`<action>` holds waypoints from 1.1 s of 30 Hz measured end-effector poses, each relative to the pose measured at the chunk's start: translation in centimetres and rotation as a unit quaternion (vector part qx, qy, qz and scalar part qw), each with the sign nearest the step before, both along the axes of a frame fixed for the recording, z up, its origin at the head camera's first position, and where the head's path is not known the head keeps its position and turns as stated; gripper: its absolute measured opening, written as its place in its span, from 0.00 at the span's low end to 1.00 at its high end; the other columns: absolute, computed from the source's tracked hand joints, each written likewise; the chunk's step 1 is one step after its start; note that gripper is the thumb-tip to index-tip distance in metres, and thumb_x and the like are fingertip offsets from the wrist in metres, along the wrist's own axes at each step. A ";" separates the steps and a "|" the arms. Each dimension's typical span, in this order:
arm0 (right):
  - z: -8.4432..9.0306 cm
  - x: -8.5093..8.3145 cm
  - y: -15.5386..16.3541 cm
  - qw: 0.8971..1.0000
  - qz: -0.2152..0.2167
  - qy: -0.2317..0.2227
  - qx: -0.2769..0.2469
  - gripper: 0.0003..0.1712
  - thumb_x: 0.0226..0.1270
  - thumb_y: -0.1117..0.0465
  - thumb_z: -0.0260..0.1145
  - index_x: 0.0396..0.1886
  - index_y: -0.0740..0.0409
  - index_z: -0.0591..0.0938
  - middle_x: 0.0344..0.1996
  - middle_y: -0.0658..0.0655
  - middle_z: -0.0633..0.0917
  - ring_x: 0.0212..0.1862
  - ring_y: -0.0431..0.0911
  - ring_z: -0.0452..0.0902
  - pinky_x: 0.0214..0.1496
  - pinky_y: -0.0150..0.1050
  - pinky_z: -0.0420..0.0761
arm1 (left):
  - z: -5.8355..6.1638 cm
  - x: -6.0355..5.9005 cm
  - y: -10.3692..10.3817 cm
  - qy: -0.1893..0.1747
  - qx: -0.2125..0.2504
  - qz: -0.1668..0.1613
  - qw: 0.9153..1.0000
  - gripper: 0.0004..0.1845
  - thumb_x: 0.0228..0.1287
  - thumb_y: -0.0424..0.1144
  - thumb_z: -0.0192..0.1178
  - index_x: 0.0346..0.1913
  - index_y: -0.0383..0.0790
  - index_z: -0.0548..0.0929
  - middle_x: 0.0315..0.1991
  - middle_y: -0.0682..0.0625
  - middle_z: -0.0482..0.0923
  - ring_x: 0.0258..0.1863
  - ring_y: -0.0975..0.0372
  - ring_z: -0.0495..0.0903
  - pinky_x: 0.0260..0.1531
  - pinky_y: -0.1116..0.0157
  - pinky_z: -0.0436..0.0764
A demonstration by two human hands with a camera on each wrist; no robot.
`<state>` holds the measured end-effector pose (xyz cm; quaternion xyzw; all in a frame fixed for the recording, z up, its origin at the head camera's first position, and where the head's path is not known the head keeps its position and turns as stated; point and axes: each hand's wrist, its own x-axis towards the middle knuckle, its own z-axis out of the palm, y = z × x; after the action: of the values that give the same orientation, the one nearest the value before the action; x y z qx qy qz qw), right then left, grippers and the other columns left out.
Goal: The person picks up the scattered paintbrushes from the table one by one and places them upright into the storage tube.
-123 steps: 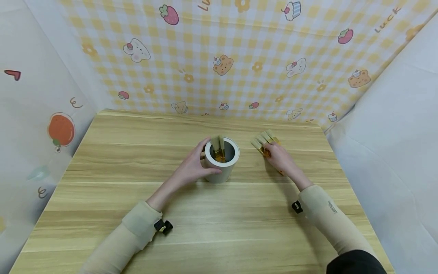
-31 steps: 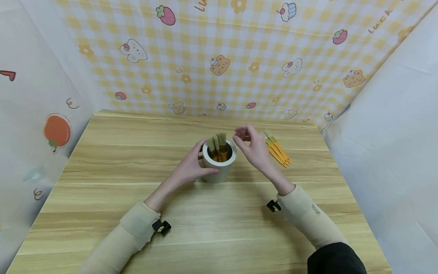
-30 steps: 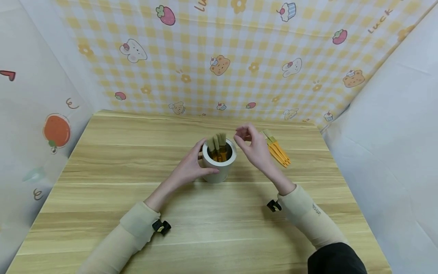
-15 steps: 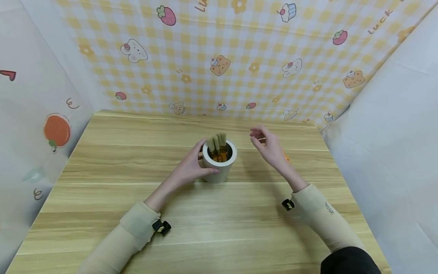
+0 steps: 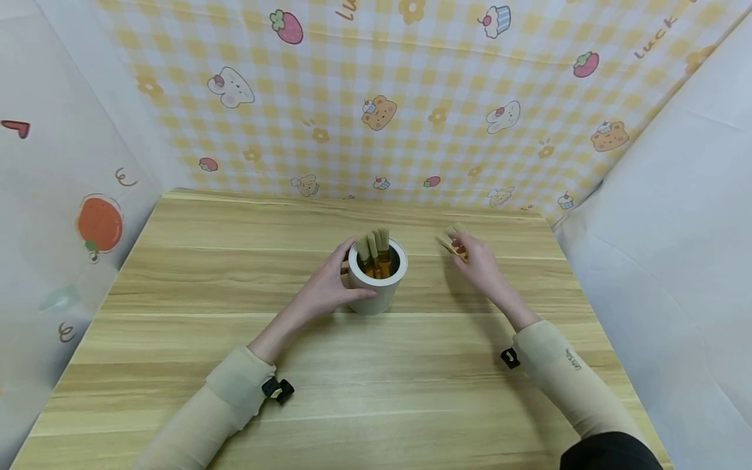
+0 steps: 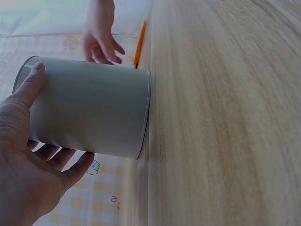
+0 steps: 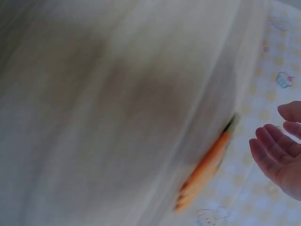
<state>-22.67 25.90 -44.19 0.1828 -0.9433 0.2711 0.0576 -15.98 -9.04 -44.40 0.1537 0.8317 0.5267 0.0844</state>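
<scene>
A white cylindrical cup (image 5: 378, 287) (image 6: 94, 113) stands mid-table with three brushes (image 5: 374, 247) upright in it, bristles up. My left hand (image 5: 326, 287) (image 6: 28, 160) grips the cup's left side, thumb and fingers curled round its wall. My right hand (image 5: 477, 264) (image 7: 277, 150) hovers over the orange-handled brushes (image 5: 451, 240) (image 7: 204, 172) lying on the table to the right of the cup. Its fingers are relaxed and hold nothing; the right wrist view is blurred by motion.
The wooden table (image 5: 235, 339) is walled by a yellow checked backdrop (image 5: 376, 98) behind, and by white sheets on the left and on the right (image 5: 664, 261). The loose brushes lie near the table's right rear corner.
Four seconds ago two brushes stood in the cup; now three do. Within the last second my right hand moved from above the cup rightward and down to the loose brushes. The left hand stayed on the cup.
</scene>
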 end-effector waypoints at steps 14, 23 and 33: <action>-2.3 -0.1 2.0 0.997 -0.016 0.011 0.078 0.28 0.67 0.71 0.68 0.66 0.68 0.76 0.51 0.72 0.84 0.52 0.67 0.83 0.53 0.62 0.86 | 0.0 0.1 0.0 0.001 0.003 0.000 1.000 0.62 0.50 0.54 0.81 0.82 0.57 0.51 0.78 0.46 0.62 0.70 0.41 0.74 0.70 0.37 0.72; -2.7 -0.3 2.6 0.995 -0.010 0.026 0.099 0.28 0.65 0.76 0.67 0.66 0.68 0.77 0.51 0.75 0.84 0.52 0.69 0.83 0.51 0.63 0.86 | 0.1 0.0 0.0 0.005 0.002 -0.002 1.000 0.61 0.50 0.54 0.81 0.82 0.58 0.52 0.77 0.47 0.64 0.70 0.40 0.74 0.69 0.38 0.73; -2.5 -0.5 2.5 0.993 -0.017 0.025 0.116 0.25 0.67 0.76 0.64 0.64 0.65 0.79 0.50 0.73 0.84 0.48 0.69 0.84 0.46 0.64 0.86 | 0.1 0.0 0.0 0.001 0.000 0.000 1.000 0.62 0.51 0.53 0.81 0.83 0.52 0.50 0.79 0.45 0.62 0.70 0.39 0.74 0.70 0.38 0.72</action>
<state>-23.15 28.42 -46.72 0.1784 -0.9697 0.1542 0.0639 -15.95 -9.07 -44.33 0.1542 0.8320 0.5263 0.0835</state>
